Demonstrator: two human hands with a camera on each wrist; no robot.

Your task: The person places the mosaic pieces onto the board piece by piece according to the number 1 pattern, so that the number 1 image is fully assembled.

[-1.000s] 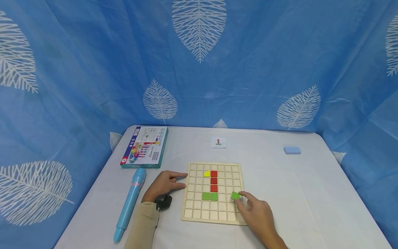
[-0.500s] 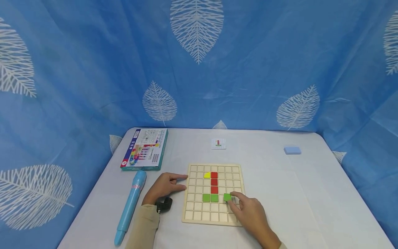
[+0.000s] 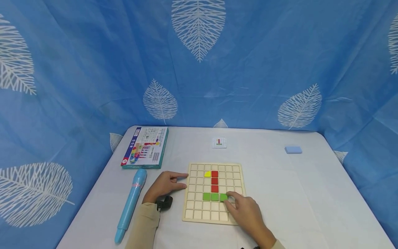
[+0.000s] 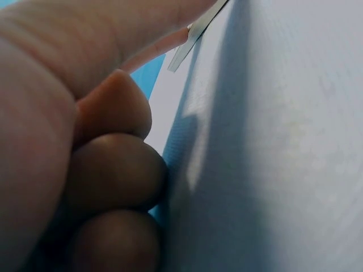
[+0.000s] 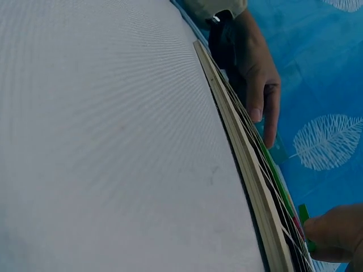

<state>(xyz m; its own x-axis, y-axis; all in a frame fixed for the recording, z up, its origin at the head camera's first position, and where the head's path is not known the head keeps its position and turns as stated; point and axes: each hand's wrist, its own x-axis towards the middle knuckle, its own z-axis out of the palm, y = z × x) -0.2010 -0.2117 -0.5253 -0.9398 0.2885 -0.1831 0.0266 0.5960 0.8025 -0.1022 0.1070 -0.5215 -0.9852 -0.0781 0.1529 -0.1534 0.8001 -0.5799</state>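
A square wooden grid board (image 3: 206, 206) lies on the table. Thumb and index finger of my left hand (image 3: 165, 185) touch its left edge, the other fingers curled under. My right hand (image 3: 247, 211) pinches a green square tile (image 3: 223, 197) over a cell just right of two green tiles (image 3: 210, 196); in the right wrist view this green tile (image 5: 303, 214) is tilted on edge above the board's surface. Red tiles (image 3: 214, 181) stand in a column above the green row, with a yellow curved-edge tile (image 3: 207, 174) left of the top one.
Behind the board lies a small pattern card (image 3: 219, 142) with a red and green figure. A blue block (image 3: 293, 150) is at the far right. To the left are a boxed set (image 3: 145, 147) and a long light-blue tube (image 3: 130, 206).
My right hand has carried the green tile leftward across the board, up beside the two green tiles. My left hand has stayed at the board's left edge.
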